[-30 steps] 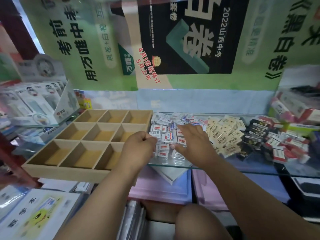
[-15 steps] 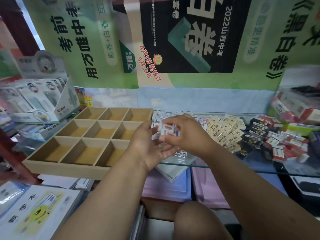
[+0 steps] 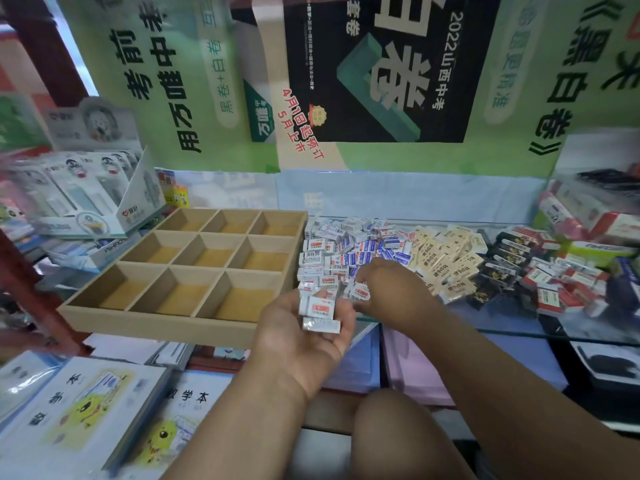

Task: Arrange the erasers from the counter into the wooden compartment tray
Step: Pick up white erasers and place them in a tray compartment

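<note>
Head: right hand [image 3: 388,289] grip hidden.

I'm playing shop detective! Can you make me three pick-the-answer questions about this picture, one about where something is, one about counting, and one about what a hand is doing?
1. Where is the wooden tray compared with the eraser pile?
A. left of it
B. right of it
C. on top of it

2. How many compartments has the tray?
A. four
B. six
C. nine

3. What is the left hand doing?
A. holding a small stack of erasers
B. lying flat on the glass
C. holding a pencil

Answers: 1 A, the tray sits left of the pile. 2 C, three rows of three. 3 A, white erasers rest in its cupped palm while the right hand reaches into the pile.
</note>
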A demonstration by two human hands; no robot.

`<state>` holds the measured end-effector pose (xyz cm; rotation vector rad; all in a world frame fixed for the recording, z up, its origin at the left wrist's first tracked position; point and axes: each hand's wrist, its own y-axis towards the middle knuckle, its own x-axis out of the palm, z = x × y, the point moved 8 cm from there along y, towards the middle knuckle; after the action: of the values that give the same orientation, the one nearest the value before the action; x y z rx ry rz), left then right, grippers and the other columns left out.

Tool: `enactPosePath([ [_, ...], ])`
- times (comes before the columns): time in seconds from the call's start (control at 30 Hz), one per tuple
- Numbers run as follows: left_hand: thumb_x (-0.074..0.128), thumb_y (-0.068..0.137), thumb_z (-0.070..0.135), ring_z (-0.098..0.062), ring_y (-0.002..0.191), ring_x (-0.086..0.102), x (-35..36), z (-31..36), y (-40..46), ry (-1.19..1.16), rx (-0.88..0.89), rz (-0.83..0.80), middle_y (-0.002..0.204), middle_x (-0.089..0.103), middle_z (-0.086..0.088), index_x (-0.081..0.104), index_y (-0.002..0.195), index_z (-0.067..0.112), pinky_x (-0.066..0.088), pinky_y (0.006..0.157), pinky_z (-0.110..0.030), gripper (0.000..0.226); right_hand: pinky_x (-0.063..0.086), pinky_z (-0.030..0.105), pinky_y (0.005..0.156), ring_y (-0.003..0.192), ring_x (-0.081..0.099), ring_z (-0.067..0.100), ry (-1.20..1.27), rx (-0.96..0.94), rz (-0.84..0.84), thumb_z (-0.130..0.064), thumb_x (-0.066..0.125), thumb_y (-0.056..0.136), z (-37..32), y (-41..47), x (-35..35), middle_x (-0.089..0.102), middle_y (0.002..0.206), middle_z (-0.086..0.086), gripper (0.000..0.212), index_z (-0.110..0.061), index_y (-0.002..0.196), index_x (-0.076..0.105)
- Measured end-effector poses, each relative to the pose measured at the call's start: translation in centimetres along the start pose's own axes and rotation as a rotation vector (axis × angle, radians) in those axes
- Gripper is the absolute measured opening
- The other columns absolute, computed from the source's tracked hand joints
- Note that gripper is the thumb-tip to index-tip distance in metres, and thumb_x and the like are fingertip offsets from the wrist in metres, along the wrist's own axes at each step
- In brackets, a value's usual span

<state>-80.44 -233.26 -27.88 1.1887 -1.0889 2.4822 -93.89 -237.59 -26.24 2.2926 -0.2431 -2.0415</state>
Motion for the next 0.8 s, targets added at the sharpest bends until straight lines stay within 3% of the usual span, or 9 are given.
enactPosePath([
  [0.13,0.052,0.083,0.015,-0.031,0.077,0.059,-1.6,-1.9,-0.6,-0.097,-0.038,-0.023,0.081,0.067,-0.020,0.064,0.083,-0.004,0.054,0.075,-0.041,0.022,0.042,0.035,0.094,0.114,0.048,0.025,-0.031,-0.011,-0.062,-0.046,0.067,0.081,-0.5,0.5,0.5,0.049,0.122,0.010,0.056,-0.010,0.122,0.052],
  [0.23,0.045,0.096,0.029,-0.032,0.083,0.058,-3.1,-2.7,0.2,-0.134,-0.061,0.023,0.085,0.063,-0.023,0.060,0.088,-0.004,0.055,0.077,-0.046,0.037,0.041,0.033,0.092,0.113,0.048,0.026,-0.035,-0.026,-0.083,-0.044,0.069,0.081,-0.6,0.6,0.2,0.047,0.120,0.010,0.053,-0.009,0.117,0.053],
  [0.4,0.040,0.100,0.040,-0.035,0.090,0.059,-4.7,-3.1,1.8,-0.157,-0.063,0.057,0.093,0.061,-0.025,0.058,0.099,-0.001,0.047,0.083,-0.051,0.045,0.046,0.032,0.083,0.106,0.055,0.026,-0.059,-0.056,-0.149,-0.040,0.067,0.081,-1.4,0.3,0.4,0.055,0.116,0.007,0.050,-0.012,0.119,0.052],
  [0.53,0.039,0.100,0.040,-0.035,0.091,0.058,-4.9,-3.2,2.7,-0.175,-0.055,0.065,0.094,0.061,-0.024,0.059,0.104,0.002,0.047,0.082,-0.051,0.043,0.045,0.029,0.072,0.095,0.058,0.025,-0.073,-0.061,-0.146,-0.036,0.066,0.081,-1.8,0.3,0.0,0.060,0.103,0.007,0.039,-0.010,0.108,0.058],
  [0.7,0.040,0.099,0.041,-0.034,0.092,0.057,-4.4,-3.6,3.1,-0.177,-0.080,0.054,0.095,0.061,-0.023,0.060,0.102,0.002,0.052,0.082,-0.051,0.044,0.045,0.028,0.071,0.088,0.058,0.019,0.167,-0.055,-0.117,-0.032,0.072,0.075,-2.2,-0.7,-1.7,0.064,0.097,0.003,0.041,-0.012,0.109,0.063],
  [0.8,0.041,0.099,0.043,-0.034,0.099,0.060,-3.7,-3.7,3.3,-0.211,-0.086,0.004,0.109,0.065,-0.022,0.062,0.112,0.003,0.054,0.070,-0.057,0.048,0.040,0.019,0.065,0.079,0.055,0.007,0.325,-0.175,-0.190,-0.032,0.078,0.072,-4.4,-1.9,-2.5,0.061,0.094,-0.006,0.044,-0.017,0.111,0.066],
])
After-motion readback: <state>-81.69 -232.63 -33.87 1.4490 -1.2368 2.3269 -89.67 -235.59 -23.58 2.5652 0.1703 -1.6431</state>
